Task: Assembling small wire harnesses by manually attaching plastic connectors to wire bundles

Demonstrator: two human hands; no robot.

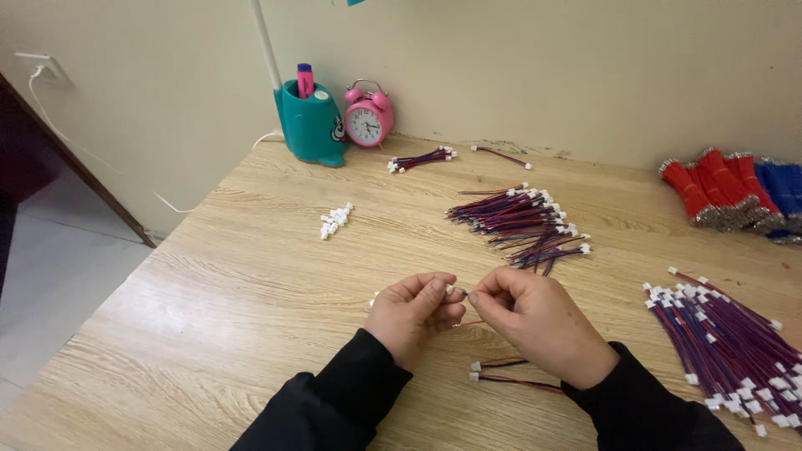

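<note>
At lower centre of the frame, the left hand (413, 313) and right hand (535, 321) meet fingertip to fingertip, both pinched narrow on a thin red-and-blue wire lead (464, 293) with a white connector, just above the worktop (251, 292). Two finished leads (510, 373) lie nearest. Farther up sit loose connectors (336, 220) and a wire pile (522, 221). The tiny connector could slip from so slight a pinch.
</note>
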